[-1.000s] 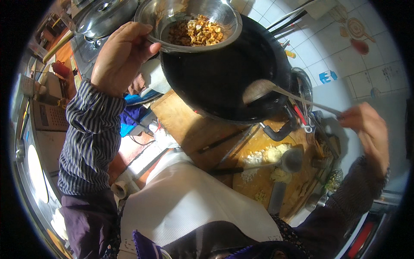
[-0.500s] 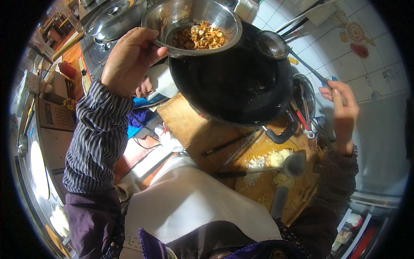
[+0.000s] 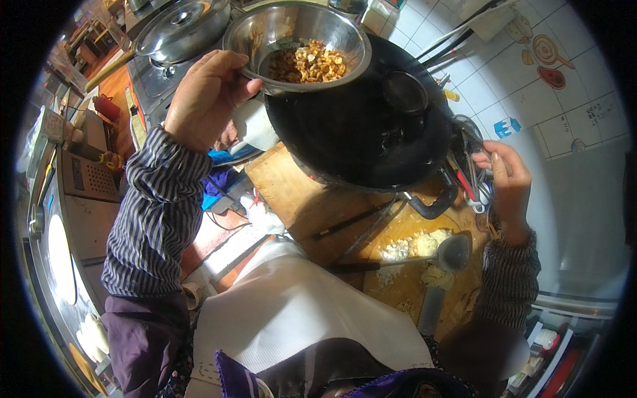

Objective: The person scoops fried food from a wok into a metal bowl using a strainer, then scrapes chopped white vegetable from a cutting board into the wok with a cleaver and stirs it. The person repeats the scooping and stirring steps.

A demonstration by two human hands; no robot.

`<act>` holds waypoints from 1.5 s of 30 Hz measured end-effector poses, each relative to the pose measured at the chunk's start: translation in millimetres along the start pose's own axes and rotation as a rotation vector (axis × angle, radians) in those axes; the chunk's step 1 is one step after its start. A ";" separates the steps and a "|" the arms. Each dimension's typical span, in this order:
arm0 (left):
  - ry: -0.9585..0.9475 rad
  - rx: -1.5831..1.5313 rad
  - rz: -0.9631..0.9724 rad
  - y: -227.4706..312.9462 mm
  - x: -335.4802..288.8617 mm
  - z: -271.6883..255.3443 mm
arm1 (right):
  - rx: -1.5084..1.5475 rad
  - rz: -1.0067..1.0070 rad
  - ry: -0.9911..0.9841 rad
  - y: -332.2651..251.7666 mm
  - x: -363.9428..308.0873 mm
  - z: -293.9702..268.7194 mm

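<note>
The hands are held well apart. The metal bowl (image 3: 262,36) is gripped at its left edge by the left hand (image 3: 215,99), thumb at the rim, and is held over the far left edge of the black wok (image 3: 345,149). Browned food pieces (image 3: 312,64) are gathered inside it, below the rim. The dark handle of the ladle (image 3: 406,93) is grasped by the right hand (image 3: 505,174) beyond the wok's right edge; the ladle's head is held over the wok's right half. Between bowl and ladle, a stretch of dark wok interior is left uncovered. The right side is bounded by the tiled wall (image 3: 488,83). Below the wok's near edge, the wooden board (image 3: 282,189) is partly occupied by a spatula (image 3: 454,253) and chopped pale food (image 3: 428,242).
</note>
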State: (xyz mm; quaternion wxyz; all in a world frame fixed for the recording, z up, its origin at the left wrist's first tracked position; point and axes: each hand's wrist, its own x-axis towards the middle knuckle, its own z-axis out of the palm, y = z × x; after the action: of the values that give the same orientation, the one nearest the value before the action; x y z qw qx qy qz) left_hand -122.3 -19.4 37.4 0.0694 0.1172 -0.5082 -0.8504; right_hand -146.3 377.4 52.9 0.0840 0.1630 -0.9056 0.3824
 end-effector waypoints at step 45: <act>-0.043 0.016 0.038 12.3 8.0 8.2 | 0.802 0.432 0.051 -4.9 -18.1 46.1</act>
State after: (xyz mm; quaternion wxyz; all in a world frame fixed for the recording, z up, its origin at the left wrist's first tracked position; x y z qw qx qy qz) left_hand -132.2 -20.2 50.9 0.0738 0.0897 -0.5186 -0.8471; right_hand -128.9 345.1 19.2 -0.0451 -0.0195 -0.6968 0.7156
